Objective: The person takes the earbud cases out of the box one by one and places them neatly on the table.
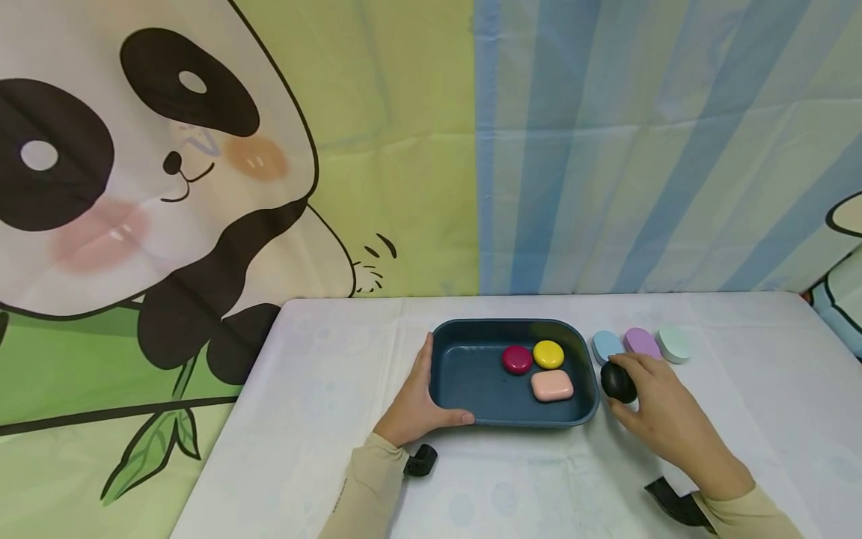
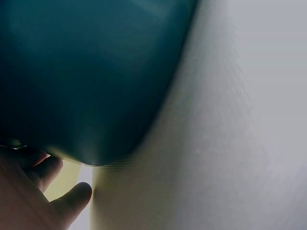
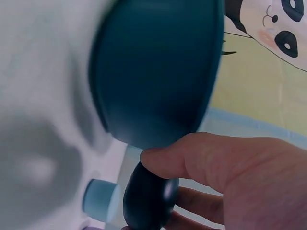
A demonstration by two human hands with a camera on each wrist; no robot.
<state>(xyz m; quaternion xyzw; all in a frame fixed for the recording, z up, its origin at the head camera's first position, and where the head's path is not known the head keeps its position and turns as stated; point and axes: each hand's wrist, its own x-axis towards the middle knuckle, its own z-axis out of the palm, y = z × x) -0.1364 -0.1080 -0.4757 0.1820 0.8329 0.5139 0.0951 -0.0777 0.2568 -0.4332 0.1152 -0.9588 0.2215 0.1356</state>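
In the head view, a dark blue rectangular tray with rounded corners stands on the table. Inside it lie a dark red round piece, a yellow round piece and a pink rounded block. My left hand rests against the tray's near left corner, its thumb along the front wall and fingers along the left side. Just outside the tray's right end, my right hand pinches a smooth black oval piece between thumb and fingers; the right wrist view shows the black piece close up.
Right of the tray, behind the right hand, a light blue disc, a purple disc and a pale green disc stand in a row. A white cloth covers the table. Behind hangs a printed panda curtain.
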